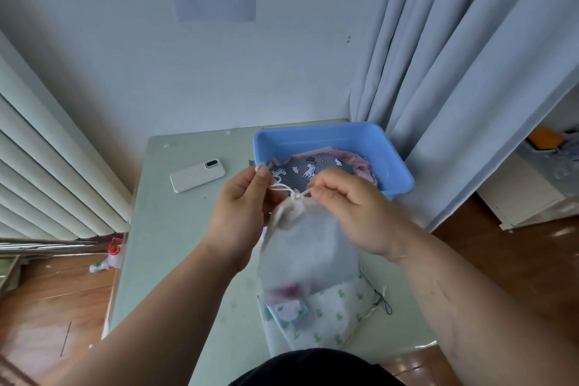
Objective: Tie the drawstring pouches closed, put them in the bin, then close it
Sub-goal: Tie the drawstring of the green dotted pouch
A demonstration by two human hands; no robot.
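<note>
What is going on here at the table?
A person is tying a pale drawstring pouch held above the table. The left hand and right hand pinch its cord, and the neck is gathered. The open blue bin behind holds a grey unicorn pouch. A cactus-print pouch lies on the table.

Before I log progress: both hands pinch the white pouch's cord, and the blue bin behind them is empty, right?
Not empty: the head view shows the blue bin holding a grey unicorn-print pouch; the left hand and right hand pinch the cord of the white pouch.
</note>
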